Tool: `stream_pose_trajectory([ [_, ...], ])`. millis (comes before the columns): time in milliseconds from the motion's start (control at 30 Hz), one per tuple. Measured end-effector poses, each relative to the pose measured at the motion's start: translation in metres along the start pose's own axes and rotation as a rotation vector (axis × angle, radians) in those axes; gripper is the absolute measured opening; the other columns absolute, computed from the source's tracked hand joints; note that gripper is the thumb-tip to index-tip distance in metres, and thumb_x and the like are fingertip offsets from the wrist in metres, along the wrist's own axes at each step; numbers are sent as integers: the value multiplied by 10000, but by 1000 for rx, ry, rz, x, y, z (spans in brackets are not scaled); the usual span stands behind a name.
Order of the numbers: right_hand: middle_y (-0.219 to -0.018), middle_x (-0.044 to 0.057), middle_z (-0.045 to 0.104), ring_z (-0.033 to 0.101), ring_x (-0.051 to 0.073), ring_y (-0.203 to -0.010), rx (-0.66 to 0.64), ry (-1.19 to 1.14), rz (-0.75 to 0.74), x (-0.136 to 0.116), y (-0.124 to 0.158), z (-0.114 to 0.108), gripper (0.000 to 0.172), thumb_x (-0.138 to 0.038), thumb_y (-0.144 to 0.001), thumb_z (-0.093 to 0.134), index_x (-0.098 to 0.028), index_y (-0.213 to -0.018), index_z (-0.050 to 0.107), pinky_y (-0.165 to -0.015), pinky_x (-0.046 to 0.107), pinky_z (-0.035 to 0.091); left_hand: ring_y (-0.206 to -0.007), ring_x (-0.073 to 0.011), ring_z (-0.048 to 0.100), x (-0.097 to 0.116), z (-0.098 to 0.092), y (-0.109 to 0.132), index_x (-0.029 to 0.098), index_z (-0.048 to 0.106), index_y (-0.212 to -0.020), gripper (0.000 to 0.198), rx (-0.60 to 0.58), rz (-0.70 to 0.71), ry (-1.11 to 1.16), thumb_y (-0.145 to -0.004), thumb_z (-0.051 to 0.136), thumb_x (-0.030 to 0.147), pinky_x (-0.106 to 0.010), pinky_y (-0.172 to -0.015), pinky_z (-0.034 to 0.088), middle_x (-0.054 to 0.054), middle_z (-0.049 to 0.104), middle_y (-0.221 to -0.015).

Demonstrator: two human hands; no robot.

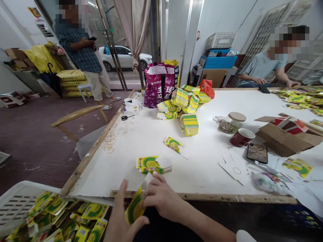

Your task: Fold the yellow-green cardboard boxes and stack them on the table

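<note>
At the near edge of the white table [141,141], both my hands hold one yellow-green printed carton [135,205]. My left hand [122,218] cups it from the left and below, thumb under it. My right hand [163,198] presses its fingers onto the carton's upper flap. Just beyond them on the table lies a small flat stack of the same cartons [152,164]. A single flattened carton [173,144] lies farther out. Bundled stacks of cartons [188,111] are piled at the table's middle back.
A white basket [17,201] with several loose cartons sits at my lower left. A phone [257,153], red mug [241,137], lidded jar [233,121] and cardboard box [282,136] lie right. Scissors [126,117], a purple bag [160,84]; one person stands left, another sits far right.
</note>
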State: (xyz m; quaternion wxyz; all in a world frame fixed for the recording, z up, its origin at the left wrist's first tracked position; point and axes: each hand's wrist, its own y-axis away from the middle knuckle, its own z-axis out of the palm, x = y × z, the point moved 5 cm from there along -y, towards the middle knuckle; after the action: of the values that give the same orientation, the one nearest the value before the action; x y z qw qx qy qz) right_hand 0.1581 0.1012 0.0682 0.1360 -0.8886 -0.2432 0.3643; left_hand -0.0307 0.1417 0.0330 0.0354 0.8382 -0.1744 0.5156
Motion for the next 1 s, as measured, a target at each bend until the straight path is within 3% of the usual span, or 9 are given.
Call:
stream_pose_trajectory([
  [100,-1115,24,647,522,209,-1141,155,-104,44,-5,1,-2,283,-186,-857,682,-296,-1118,676,-1210,461,155,-996,-350,684,-12,28,-3,176,571,-1197,678,-101,-141,-103,-678,761,569,-470,-843,570,-145,711,-1077],
  [200,-1418,137,476,405,268,-1350,380,-376,334,17,6,0,649,-298,-832,706,-228,-1426,452,-1174,453,281,-892,-315,691,-8,45,1,176,529,-1156,606,-16,-137,-153,-736,691,582,-438,-785,570,-118,711,-971],
  [267,-1397,157,495,479,272,-1286,380,-693,493,31,9,14,728,-409,-820,718,-195,-1443,406,-1087,429,398,-915,-299,693,2,55,6,188,482,-1225,612,14,-113,-110,-753,682,523,-424,-802,566,-113,707,-1023],
  [367,-1161,100,617,604,213,-991,201,-1096,616,35,9,41,736,-536,-739,782,-185,-1333,523,-880,345,496,-1058,-295,678,13,65,12,203,429,-1334,630,44,-62,9,-767,629,392,-432,-888,552,-142,659,-1222],
  [500,-954,35,631,587,147,-844,186,-1294,682,42,11,59,723,-575,-651,846,-170,-1198,604,-817,284,478,-1062,-316,682,13,64,12,201,442,-1304,595,100,78,-73,-778,662,371,-436,-838,572,-170,644,-1233],
  [633,-1202,131,644,634,224,-1000,185,-1212,610,43,13,55,877,-653,-705,763,-162,-1386,510,-925,373,499,-833,-273,698,3,65,9,229,472,-1133,436,71,110,-119,-776,662,393,-395,-715,568,-85,677,-984],
  [767,-1534,150,426,418,249,-1411,-21,-724,359,15,11,35,722,-322,-913,601,-182,-1564,321,-1187,402,313,-838,-281,670,-8,71,5,219,450,-1195,558,162,-30,44,-728,656,443,-440,-740,558,-100,632,-1013],
  [867,-1540,135,425,384,199,-1448,-8,-547,274,5,9,24,571,-102,-918,439,-165,-1483,481,-1199,332,304,-977,-333,652,-11,67,1,193,470,-1188,674,305,23,48,-621,747,429,-495,-829,553,-163,600,-1113],
  [1000,-1501,167,470,405,202,-1440,104,-482,292,18,8,18,495,-110,-945,433,-132,-1426,550,-1181,334,336,-991,-333,664,-14,56,-3,171,523,-1189,603,165,20,-79,-701,716,469,-520,-874,549,-159,655,-1102],
])
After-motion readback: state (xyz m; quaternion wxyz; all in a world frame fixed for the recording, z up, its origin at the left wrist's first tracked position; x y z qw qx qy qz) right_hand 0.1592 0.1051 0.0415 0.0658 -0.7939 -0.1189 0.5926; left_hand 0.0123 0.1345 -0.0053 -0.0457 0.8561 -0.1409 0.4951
